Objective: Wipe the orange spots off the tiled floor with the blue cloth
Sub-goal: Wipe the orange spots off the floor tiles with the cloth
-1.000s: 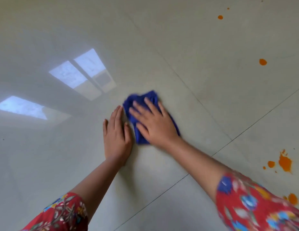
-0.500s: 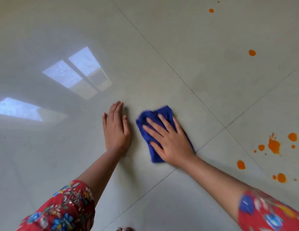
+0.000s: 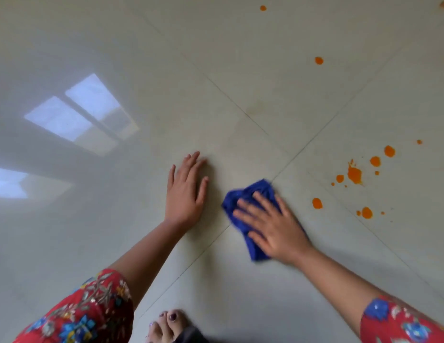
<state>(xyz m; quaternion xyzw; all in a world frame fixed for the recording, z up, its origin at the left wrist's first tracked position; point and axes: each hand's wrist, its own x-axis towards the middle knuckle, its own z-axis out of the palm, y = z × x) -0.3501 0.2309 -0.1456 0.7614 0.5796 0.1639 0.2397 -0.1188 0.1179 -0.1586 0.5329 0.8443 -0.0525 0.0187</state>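
1. Step: wipe in hand. Crumpled dark-blue fabric cloth (image 3: 253,191) sits on glossy pale tiled floor (image 3: 240,70) at a grout crossing, near but apart from orange splatter spots (image 3: 354,173) to its right.
2. R hand (image 3: 273,226): fingers straight and spread, pressing cloth flat, no grip. L hand (image 3: 185,194): flat on tile, holds nothing.
3. Next, est.: slide cloth right onto cluster w/ firm pressure.
4. Spots bright, unsmeared; others lie farther off.
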